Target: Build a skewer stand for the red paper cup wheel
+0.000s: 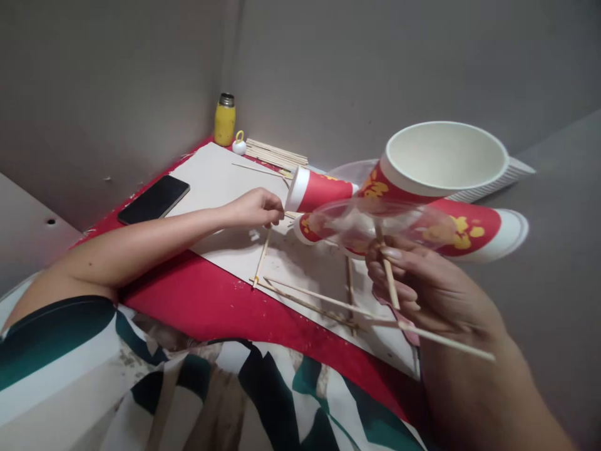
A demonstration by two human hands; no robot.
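Observation:
My right hand (413,275), raised over the table, is closed round a wooden stick (390,283). With that stick it holds up a pinwheel-like assembly: clear plastic pieces (347,219) and several red and white paper cups with yellow prints. One large paper cup (446,156) faces me with its mouth, another cup (323,191) lies sideways toward my left hand. My left hand (260,208) has its fingers pinched together beside that cup; what they hold, if anything, is hidden. Below, a frame of thin wooden sticks (263,257) stands on a white board (211,172).
A black phone (154,199) lies on the board's left side. At the back corner stand a yellow bottle (225,120) and its white cap (239,145), beside a row of wooden sticks (275,153). Red cloth (211,285) covers the table; grey walls (328,69) enclose it.

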